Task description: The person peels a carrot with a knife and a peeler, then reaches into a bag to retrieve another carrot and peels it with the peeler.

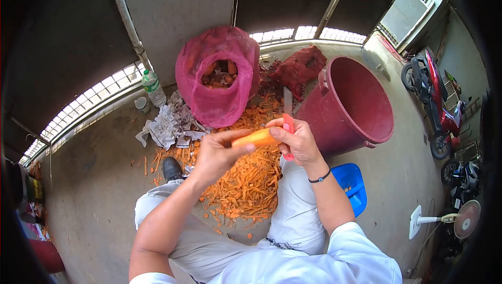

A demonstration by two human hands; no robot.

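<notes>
In the head view, my left hand (218, 153) is closed around the wide end of a peeled orange carrot (257, 138). My right hand (299, 140) grips a knife (287, 121) by its pinkish-red handle, the blade pointing away from me. The right thumb rests against the near end of the carrot. Below both hands, between my legs, lies a heap of carrot peelings and cut ends (243, 184). Beyond it stands an open pink mesh sack (191, 82) with carrots inside.
Right of the heap, a large dark-red bin (327, 111) leans with its mouth toward me. A red net sack (300, 69), crumpled paper (170, 124), a plastic bottle (153, 88), a cup (141, 104), a blue container (351, 187), a fan (436, 219) and motorcycles (434, 93) surround me.
</notes>
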